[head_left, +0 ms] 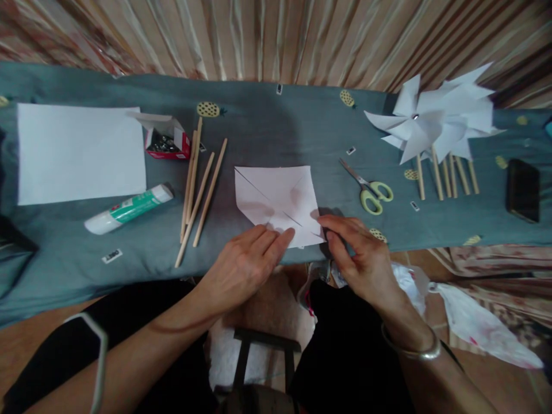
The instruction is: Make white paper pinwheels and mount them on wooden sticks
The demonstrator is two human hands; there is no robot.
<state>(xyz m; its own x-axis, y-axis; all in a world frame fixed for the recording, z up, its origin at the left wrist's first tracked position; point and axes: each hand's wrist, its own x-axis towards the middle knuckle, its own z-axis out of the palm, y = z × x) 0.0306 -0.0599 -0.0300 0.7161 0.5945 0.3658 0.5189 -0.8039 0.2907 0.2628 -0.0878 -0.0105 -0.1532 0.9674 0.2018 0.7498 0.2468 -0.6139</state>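
Note:
A small white square of paper (276, 187), cut in from its corners along dark lines, lies at the front of the cloth-covered table. My left hand (248, 261) rests on its front edge, thumb on the paper and the other fingers curled at the lower left side. At the front right corner, my right hand (360, 253) pinches the paper between thumb and forefinger. Scissors with green handles (373, 195) lie to the right, blades apart. Several wooden sticks (207, 201) lie to the left of the paper.
Left of the sticks are a red box of metal pins (168, 144), a glue stick (129, 210) and white sheets (80, 152). Finished paper pinwheels (431, 118) on sticks lie at the right, near a black phone (522, 190). A curtain (259, 40) hangs behind the table.

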